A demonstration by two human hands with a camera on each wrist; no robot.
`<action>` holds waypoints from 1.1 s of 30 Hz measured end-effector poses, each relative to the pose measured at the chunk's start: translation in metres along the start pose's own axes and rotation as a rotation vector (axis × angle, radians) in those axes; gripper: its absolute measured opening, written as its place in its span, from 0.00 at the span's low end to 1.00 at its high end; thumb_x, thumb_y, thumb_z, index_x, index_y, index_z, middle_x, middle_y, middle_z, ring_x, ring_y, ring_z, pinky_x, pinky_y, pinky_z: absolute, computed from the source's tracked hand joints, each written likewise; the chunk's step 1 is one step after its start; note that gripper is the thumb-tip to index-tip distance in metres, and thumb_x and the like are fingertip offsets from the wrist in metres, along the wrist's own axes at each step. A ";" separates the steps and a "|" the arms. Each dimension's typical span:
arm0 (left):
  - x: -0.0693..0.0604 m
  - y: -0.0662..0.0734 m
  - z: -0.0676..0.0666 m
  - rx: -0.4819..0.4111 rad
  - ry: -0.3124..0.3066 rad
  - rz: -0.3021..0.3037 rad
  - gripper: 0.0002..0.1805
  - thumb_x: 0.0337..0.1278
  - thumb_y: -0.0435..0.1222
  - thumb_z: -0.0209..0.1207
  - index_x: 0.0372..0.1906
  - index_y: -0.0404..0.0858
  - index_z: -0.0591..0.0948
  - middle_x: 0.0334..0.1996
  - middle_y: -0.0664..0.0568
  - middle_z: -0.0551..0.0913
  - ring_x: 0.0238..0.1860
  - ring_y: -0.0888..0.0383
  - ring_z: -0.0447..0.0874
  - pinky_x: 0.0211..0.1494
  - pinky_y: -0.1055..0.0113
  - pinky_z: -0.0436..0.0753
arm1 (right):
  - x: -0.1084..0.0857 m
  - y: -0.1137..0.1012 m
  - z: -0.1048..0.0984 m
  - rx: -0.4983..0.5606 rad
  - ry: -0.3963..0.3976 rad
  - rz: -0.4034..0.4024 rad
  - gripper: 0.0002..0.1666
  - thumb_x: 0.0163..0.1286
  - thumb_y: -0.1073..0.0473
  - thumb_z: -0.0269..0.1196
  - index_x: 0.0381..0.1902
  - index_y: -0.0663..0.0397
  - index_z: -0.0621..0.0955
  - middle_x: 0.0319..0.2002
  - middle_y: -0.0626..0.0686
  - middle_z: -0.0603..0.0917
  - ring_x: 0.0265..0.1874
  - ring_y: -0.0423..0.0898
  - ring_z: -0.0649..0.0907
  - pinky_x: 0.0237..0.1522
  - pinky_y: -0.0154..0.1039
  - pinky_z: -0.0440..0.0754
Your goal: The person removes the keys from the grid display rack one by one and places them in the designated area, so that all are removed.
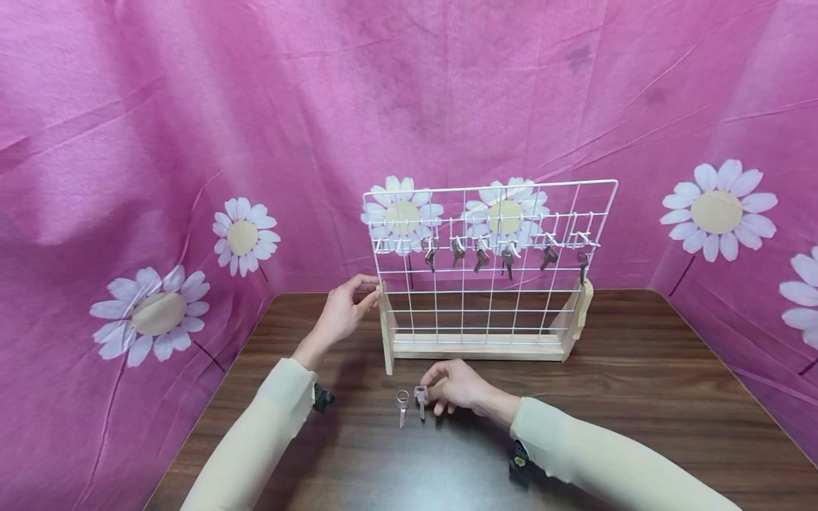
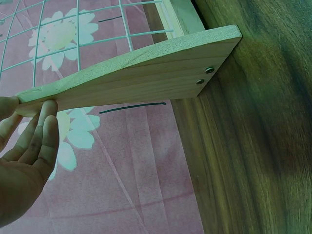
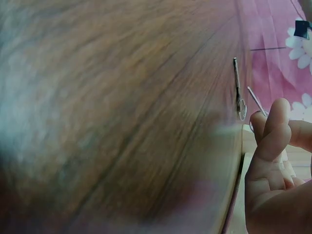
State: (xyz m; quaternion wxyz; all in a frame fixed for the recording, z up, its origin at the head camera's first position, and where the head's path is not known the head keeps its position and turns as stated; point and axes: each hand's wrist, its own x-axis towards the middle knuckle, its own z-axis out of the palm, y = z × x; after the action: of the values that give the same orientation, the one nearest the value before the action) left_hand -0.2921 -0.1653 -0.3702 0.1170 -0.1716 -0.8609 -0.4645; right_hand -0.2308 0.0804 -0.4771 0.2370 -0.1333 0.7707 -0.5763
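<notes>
The right grip (image 1: 459, 387) pinched a silver metal key (image 1: 422, 403) at its left side, the key's long axis pointing towards the white wire rack (image 1: 479, 350) beyond; a second, ringed silver key (image 1: 402, 409) lay just left on the dark brown wooden worktop (image 1: 639, 369), roughly parallel; the left grip (image 1: 344, 310), farther off, pinched the rack's pale wooden upright (image 2: 146, 80)

The left hand (image 1: 341, 310) is pinching farther forward, while the right hand (image 1: 461, 387) is pinching closer in.

Long, pale cream sleeves (image 1: 252, 433) each have a small black device (image 1: 323, 399) beneath.
</notes>
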 end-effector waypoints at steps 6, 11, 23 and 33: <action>0.000 0.001 0.000 0.002 0.002 0.003 0.13 0.68 0.34 0.60 0.54 0.35 0.81 0.47 0.38 0.88 0.41 0.45 0.91 0.42 0.64 0.90 | -0.001 0.002 0.002 -0.048 0.009 0.017 0.10 0.61 0.70 0.66 0.41 0.64 0.81 0.27 0.58 0.90 0.13 0.37 0.81 0.13 0.28 0.72; 0.000 0.001 -0.001 0.009 0.003 -0.005 0.13 0.68 0.35 0.60 0.55 0.36 0.81 0.47 0.39 0.88 0.40 0.46 0.91 0.42 0.64 0.90 | -0.003 0.002 0.003 -0.083 0.021 0.011 0.08 0.60 0.72 0.65 0.39 0.64 0.82 0.25 0.58 0.89 0.12 0.37 0.80 0.13 0.28 0.71; -0.001 0.002 0.000 0.020 0.007 -0.005 0.14 0.68 0.34 0.60 0.55 0.37 0.81 0.48 0.39 0.88 0.40 0.46 0.91 0.42 0.65 0.90 | -0.004 0.003 0.001 -0.083 0.029 0.004 0.08 0.61 0.71 0.64 0.40 0.65 0.81 0.25 0.59 0.89 0.13 0.38 0.82 0.12 0.28 0.73; 0.000 0.001 0.000 0.024 0.006 -0.010 0.13 0.68 0.35 0.60 0.55 0.38 0.81 0.48 0.40 0.88 0.40 0.47 0.91 0.42 0.64 0.90 | -0.005 0.004 -0.004 -0.134 0.028 0.001 0.08 0.60 0.69 0.66 0.39 0.61 0.82 0.24 0.55 0.89 0.13 0.39 0.84 0.11 0.29 0.72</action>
State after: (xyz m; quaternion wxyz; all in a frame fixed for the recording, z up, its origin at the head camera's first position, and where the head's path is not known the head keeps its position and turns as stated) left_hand -0.2916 -0.1647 -0.3699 0.1191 -0.1644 -0.8668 -0.4555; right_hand -0.2285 0.0872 -0.4790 0.2169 -0.1405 0.8108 -0.5252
